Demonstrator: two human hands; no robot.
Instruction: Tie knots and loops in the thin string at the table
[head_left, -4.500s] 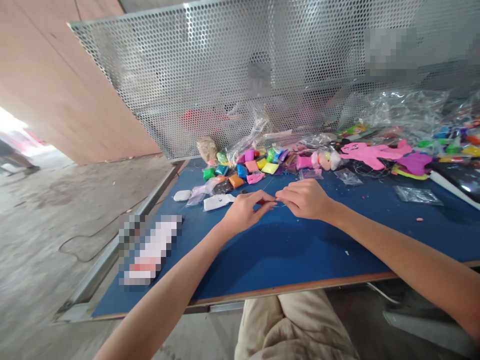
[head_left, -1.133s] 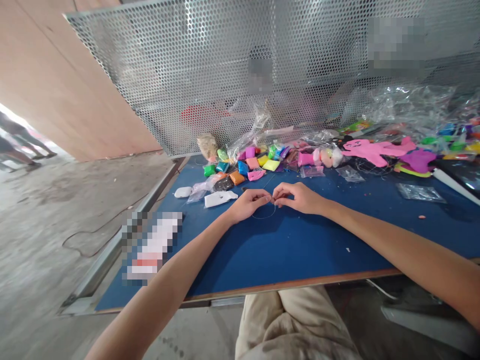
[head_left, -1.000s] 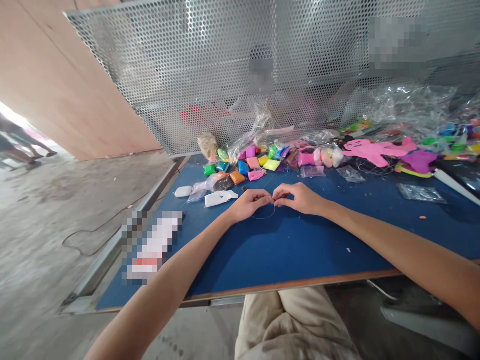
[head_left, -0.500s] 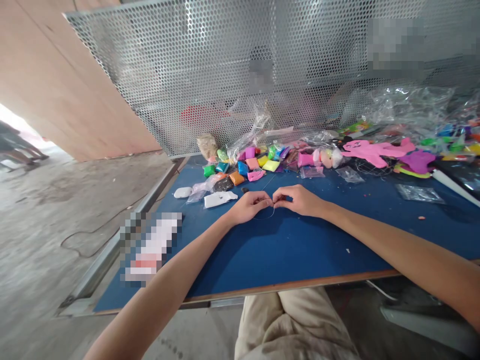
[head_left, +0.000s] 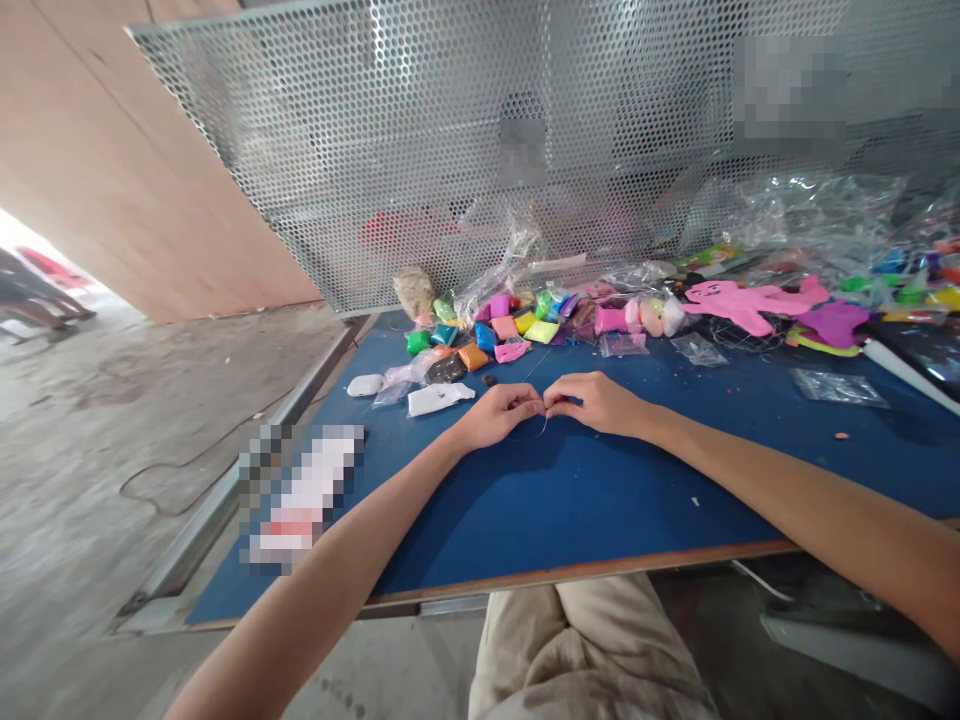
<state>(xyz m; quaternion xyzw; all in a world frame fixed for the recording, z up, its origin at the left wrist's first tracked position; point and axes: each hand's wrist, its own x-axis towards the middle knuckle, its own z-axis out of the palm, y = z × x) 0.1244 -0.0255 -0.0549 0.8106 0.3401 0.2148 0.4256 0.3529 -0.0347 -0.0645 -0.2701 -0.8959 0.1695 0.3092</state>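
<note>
Above the blue tabletop (head_left: 570, 510), my left hand (head_left: 499, 414) and my right hand (head_left: 594, 402) meet at the fingertips. Each has thumb and forefinger pinched together. A thin, pale thread (head_left: 545, 424) runs from the pinch and curves in a loose loop below my fingers. Whether it is thread or fine wire I cannot tell, and its ends are hidden by the fingertips. Just beyond my left hand lies a small dark lump (head_left: 490, 380). To the left of that hand is a torn white packet (head_left: 440, 400).
Several colourful clay packets (head_left: 474, 356) lie along the back, near a white oval case (head_left: 365, 385). A pink figure (head_left: 739, 303) and clear plastic bags (head_left: 817, 215) crowd the back right. Behind stands a perforated metal panel (head_left: 450, 130). A blurred white item (head_left: 315, 490) lies at left.
My hands stay joined at the fingertips, shifted very slightly left. The thread's loop has barely changed. More of the dark lump shows beyond my left hand.
</note>
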